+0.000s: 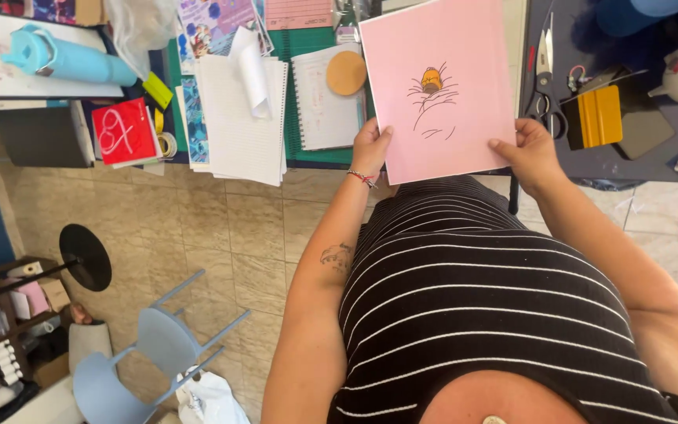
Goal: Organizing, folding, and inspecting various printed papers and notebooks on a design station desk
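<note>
I hold a pink sheet [441, 86] up in front of me with both hands; it bears a small line drawing with an orange shape in its middle. My left hand [370, 148] grips the sheet's lower left edge, thumb on the front. My right hand [531, 153] grips the lower right corner the same way. The sheet hangs above the edge of a cluttered table [308, 161] and covers part of it.
On the table lie lined paper stacks [237, 118], a spiral notebook [323, 102] with a round cork disc [346, 73], a red card [123, 132], a blue bottle [64, 59], scissors [544, 74] and a yellow squeegee [599, 116]. A light blue chair [151, 345] stands on the tiled floor.
</note>
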